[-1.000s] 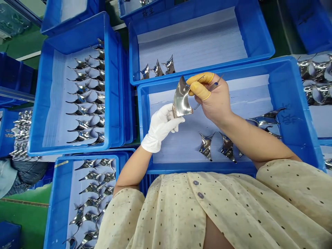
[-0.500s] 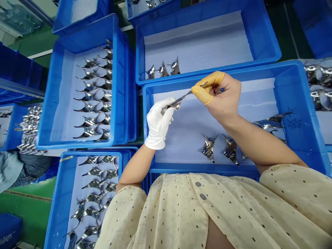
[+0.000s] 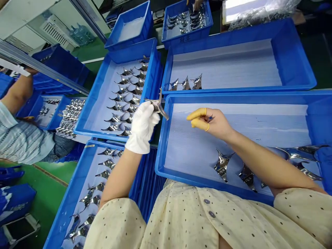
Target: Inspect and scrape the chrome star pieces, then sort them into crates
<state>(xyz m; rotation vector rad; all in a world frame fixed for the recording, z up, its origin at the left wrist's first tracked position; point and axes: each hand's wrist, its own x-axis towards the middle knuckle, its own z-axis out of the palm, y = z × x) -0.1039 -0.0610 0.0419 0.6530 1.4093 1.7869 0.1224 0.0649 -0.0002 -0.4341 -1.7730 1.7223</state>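
My left hand (image 3: 142, 126), in a white glove, grips a shiny curved metal piece (image 3: 158, 105) with pointed corners. It is over the gap between the left bin and the near bin. My right hand (image 3: 211, 121) wears yellow finger cots on thumb and forefinger. Its other fingers curl round a thin object with a blue bit (image 3: 210, 118), mostly hidden in the palm. That hand hovers above the paper-lined near blue bin (image 3: 162, 145). Inside this bin lie similar metal pieces (image 3: 222, 165), some partly behind my right forearm.
A far blue bin (image 3: 293, 52) holds three metal pieces (image 3: 196, 82). Rows of them fill the left bin (image 3: 97, 91), and more lie in the lower left bin (image 3: 75, 180). A co-worker's arm (image 3: 18, 91) shows at far left; another person's hand (image 3: 198, 4) is at the top.
My left hand has moved left with the metal piece, away from my right hand, and the piece is turned. My right hand no longer touches it. The view has shifted left.
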